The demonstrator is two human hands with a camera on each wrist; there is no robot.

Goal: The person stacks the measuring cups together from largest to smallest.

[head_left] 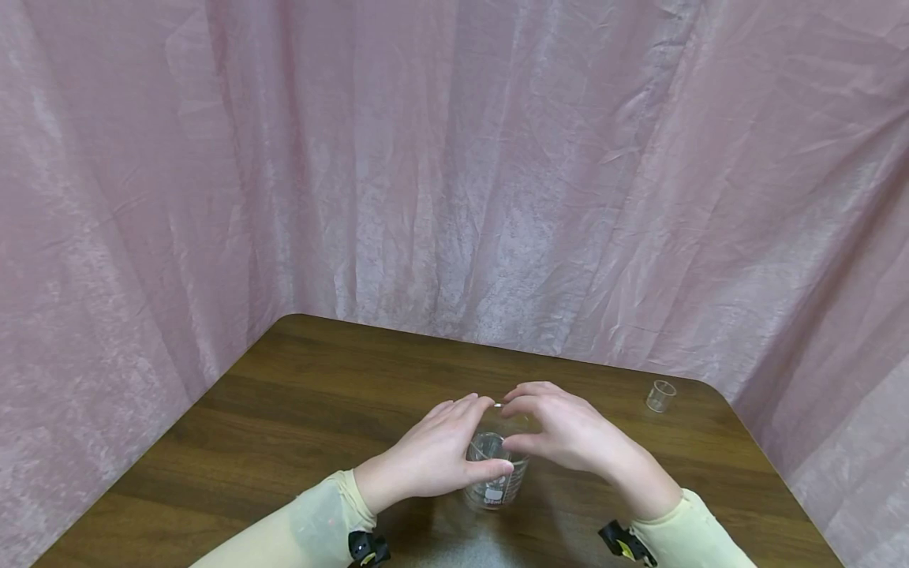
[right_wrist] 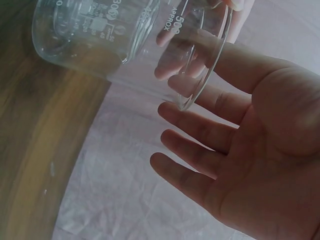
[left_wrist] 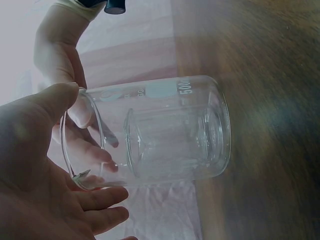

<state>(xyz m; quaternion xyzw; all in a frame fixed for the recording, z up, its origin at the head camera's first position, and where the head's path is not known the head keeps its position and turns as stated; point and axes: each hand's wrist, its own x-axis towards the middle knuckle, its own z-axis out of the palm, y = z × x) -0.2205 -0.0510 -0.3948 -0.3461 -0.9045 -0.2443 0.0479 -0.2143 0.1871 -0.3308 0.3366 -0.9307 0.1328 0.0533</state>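
A clear glass beaker [head_left: 495, 493] with white markings, among them 500 ml, stands upright on the table in the head view. Inside it sits a smaller glass beaker [left_wrist: 167, 145]. My left hand [head_left: 443, 454] is curved around the mouth of the large beaker, its thumb on the near side of the rim and its fingers at the far side, by the spout. At the right side of the rim is my right hand [head_left: 568, 430], its fingers loosely bent and spread. The right wrist view shows its index fingertip beside the rim; firm contact cannot be made out.
Near the back right corner of the brown wooden table [head_left: 319, 394] stands a small clear glass vessel [head_left: 660, 397]. Pink curtains [head_left: 454, 173] hang behind the table and along its sides. Dark wrist cameras [head_left: 368, 547] sit at both sleeves.
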